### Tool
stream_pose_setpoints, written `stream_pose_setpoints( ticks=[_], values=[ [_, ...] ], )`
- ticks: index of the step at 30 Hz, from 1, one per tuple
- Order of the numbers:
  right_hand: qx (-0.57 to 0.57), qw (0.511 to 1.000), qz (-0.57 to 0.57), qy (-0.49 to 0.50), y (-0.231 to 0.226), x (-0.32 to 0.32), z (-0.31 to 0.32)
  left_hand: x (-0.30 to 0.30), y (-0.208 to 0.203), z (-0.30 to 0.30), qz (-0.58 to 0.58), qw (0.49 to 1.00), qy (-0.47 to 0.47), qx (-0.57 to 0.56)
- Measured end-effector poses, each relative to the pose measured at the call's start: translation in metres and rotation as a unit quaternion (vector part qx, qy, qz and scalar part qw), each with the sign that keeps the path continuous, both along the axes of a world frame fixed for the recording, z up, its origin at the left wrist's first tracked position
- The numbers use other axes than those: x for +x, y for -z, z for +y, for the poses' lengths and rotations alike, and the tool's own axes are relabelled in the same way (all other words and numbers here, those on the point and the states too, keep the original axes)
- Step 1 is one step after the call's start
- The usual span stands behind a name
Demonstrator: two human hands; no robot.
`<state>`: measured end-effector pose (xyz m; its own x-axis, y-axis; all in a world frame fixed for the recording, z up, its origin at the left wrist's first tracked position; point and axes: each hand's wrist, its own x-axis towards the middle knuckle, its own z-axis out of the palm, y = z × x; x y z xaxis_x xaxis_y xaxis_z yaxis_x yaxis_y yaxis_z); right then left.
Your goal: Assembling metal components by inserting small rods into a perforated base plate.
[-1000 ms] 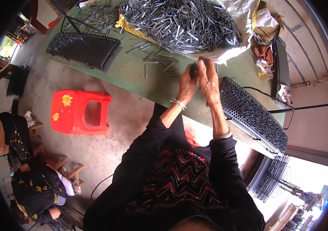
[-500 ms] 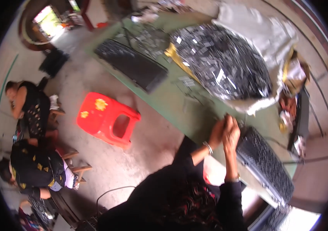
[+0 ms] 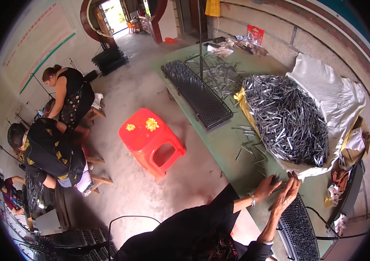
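Thin dark strips stick out of the fingers of my left hand [image 3: 266,189], which is closed around a small bunch of them. Just to its right, my right hand [image 3: 285,196] has its fingertips pinched together by the edge of the white sack; what they hold is too small to make out. Below my hands, a long black perforated tray [image 3: 297,228] with many dark pieces standing in it lies along the green table [image 3: 219,145]. An open sack holds a big heap of dark strips [image 3: 287,119] just beyond my hands.
Another black perforated tray [image 3: 198,95] lies along the table's left edge, loose strips [image 3: 250,139] near it. A red plastic stool [image 3: 152,139] stands on the floor. Co-workers sit at the left. A thin black rod [image 3: 201,39] rises behind the far tray.
The view has swung, so table, stool and sack appear farther right and lower. My hands, close together before, are now slightly apart, with dark strips showing in the left.
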<state>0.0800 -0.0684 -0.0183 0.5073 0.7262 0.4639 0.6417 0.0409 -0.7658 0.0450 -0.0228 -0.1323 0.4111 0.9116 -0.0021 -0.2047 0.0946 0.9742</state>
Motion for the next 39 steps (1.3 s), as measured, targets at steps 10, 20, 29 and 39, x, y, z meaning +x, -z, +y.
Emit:
stream_pose_setpoints(
  ticks=[10,20,29,39],
  values=[
    [-0.198,0.977,0.055,-0.051,0.025,0.022,0.005,-0.015,-0.017,0.004,-0.319,0.866,0.136,-0.361],
    [0.126,0.750,0.645,-0.074,0.051,-0.013,0.001,-0.030,-0.090,0.008,-0.307,0.914,0.058,-0.258],
    [0.138,0.654,0.741,-0.066,0.098,-0.011,-0.015,-0.022,-0.043,-0.028,-0.210,0.966,0.082,-0.126],
    [0.145,0.622,0.769,-0.019,0.058,-0.035,-0.023,-0.049,-0.069,-0.035,-0.080,0.981,0.152,-0.088]
  ],
)
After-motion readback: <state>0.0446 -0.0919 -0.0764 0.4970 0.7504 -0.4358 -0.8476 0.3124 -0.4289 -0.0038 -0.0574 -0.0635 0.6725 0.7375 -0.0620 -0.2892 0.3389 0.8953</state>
